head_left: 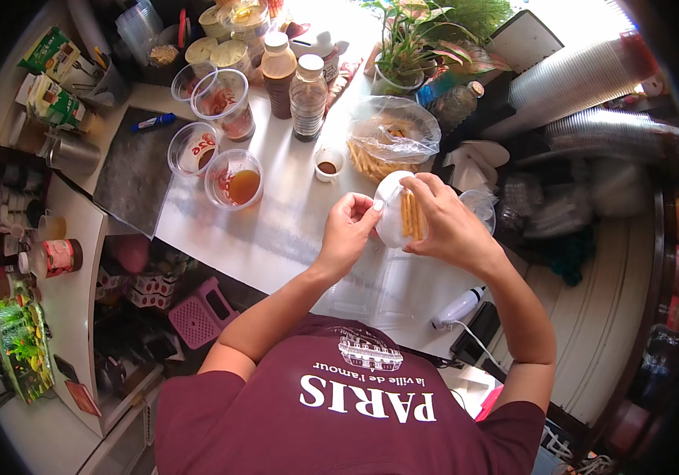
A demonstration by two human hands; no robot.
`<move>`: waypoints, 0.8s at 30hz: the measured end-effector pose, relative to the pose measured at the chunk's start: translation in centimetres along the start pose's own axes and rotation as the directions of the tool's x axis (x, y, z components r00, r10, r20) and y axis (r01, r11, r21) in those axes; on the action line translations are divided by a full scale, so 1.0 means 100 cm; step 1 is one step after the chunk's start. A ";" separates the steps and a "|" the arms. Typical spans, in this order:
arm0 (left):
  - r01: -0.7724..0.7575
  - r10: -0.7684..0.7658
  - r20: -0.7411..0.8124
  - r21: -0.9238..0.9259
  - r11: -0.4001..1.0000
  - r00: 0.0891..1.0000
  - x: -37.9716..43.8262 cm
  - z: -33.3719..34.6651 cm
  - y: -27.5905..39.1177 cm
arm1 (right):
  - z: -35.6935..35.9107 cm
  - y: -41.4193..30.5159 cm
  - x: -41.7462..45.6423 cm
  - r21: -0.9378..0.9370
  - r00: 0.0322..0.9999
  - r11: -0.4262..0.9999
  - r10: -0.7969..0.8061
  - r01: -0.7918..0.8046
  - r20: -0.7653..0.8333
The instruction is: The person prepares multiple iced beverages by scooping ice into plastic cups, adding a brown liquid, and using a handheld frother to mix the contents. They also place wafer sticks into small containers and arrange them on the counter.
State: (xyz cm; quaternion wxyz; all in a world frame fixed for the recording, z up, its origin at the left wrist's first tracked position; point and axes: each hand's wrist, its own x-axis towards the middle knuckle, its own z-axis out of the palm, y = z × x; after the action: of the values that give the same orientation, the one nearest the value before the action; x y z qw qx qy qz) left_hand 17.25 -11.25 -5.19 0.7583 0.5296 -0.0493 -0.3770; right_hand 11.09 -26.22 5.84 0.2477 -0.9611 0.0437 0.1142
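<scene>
My right hand (pixel 449 225) grips a round white container or lid (pixel 388 222) from its right side, with several stick-shaped snacks (pixel 412 217) lying against it. At its left edge, my left hand (pixel 348 228) pinches the rim between thumb and fingers. What exactly the white piece is made of cannot be told. Just beyond the hands sits a clear plastic bag of more stick snacks (pixel 369 157), its top loosely gathered. A small white cup with dark liquid (pixel 327 168) stands left of that bag. Partly hidden behind my right hand is a clear plastic cup or lid (pixel 479 208).
Clear plastic cups, one with amber liquid (pixel 244 187), stand on the white table (pixel 280 237). Two bottles (pixel 308 98) rise behind them. A corded handheld device (pixel 458 307) lies near the front edge. Stacked cups (pixel 577 71) and a potted plant (pixel 398 77) are at the back right.
</scene>
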 end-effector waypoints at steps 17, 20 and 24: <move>0.085 -0.087 0.024 0.077 0.993 0.996 0.001 0.001 0.008 | 0.016 -0.004 0.012 -0.107 1.000 0.994 0.012 -0.015 -0.028; 0.070 -0.069 -0.010 0.153 0.986 0.998 0.002 0.002 0.005 | 0.018 -0.002 0.013 -0.067 0.999 0.998 0.004 -0.007 -0.050; 0.030 -0.024 -0.033 0.199 0.980 0.999 0.003 0.002 0.003 | 0.019 -0.005 0.013 -0.036 0.994 0.999 -0.007 0.003 -0.107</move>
State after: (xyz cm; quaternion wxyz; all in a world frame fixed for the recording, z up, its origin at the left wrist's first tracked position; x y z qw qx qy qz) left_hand 17.52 -11.55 -5.00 0.6970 0.6092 -0.0679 -0.3722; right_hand 12.05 -24.90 4.11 0.2278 -0.9703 0.0526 0.0625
